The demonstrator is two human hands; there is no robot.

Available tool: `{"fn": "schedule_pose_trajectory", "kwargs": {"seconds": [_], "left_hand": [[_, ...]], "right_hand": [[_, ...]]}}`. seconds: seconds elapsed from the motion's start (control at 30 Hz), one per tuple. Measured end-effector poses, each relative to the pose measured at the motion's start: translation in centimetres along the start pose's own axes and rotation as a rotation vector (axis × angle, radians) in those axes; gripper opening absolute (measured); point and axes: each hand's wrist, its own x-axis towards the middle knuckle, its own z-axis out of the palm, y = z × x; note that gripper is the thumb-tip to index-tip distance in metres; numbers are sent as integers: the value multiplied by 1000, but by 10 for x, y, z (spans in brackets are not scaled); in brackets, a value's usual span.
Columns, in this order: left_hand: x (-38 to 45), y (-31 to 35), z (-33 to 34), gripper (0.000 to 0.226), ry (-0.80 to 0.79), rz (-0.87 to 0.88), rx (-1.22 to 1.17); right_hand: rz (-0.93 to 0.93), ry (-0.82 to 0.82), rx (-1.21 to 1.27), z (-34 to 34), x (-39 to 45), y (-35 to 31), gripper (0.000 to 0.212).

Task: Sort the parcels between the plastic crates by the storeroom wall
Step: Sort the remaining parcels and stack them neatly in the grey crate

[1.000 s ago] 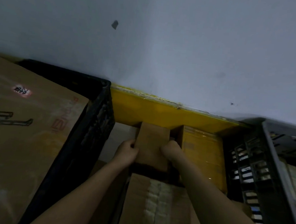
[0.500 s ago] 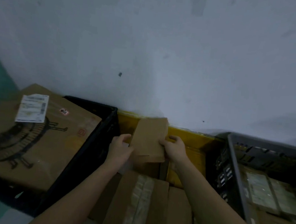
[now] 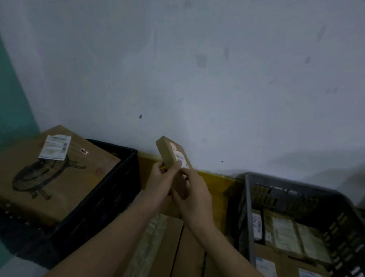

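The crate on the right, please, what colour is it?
Grey crate, clearest in the head view.

left hand (image 3: 160,183): gripping, raised | right hand (image 3: 192,195): gripping, raised, forearms converging

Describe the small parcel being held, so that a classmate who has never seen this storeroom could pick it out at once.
Start at the pale wall, then look down to the gap between the black crate and the grey crate. There the left hand and right hand together hold a small brown parcel. Unlike the parcels lying in the crates, it is raised, tilted, with a white label facing up.
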Motion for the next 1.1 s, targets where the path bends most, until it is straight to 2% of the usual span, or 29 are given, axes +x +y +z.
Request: {"fn": "schedule_pose_trajectory", "kwargs": {"seconds": [0.1,0.2,0.3,0.4,0.5,0.57,0.67,0.77,0.93,1.1], "left_hand": [[-10,3,-3,34,40,37,13],[-14,7,-9,19,25,48,39],[-18,13,-12,26,-25,20,33],[-21,20,-12,30,-63,32,18],[-24,27,-7,31,-73,37,-35],[-27,29,-1,31,-89,38,-45],[-29,30,8,32,-123,49,-24],[-29,29,16,33,-145,48,44],[-28,25,29,50,-142,81,141],[-29,14,56,46,-151,87,137]], "right_hand": [[-179,-67,-69,-14,-11,-6,56],[-219,-69,-23,-29,-16,-8,38],[-92,-15,-21,-49,-11,-2,34],[37,81,-28,-70,-4,10,45],[288,-7,215,-88,-4,16,59],[374,-69,397,-96,-8,20,50],[385,-32,511,-105,-13,26,35],[391,-12,537,-114,-15,31,35],[407,70,533,-132,-18,43,33],[441,77,557,-155,-24,61,26]]}}
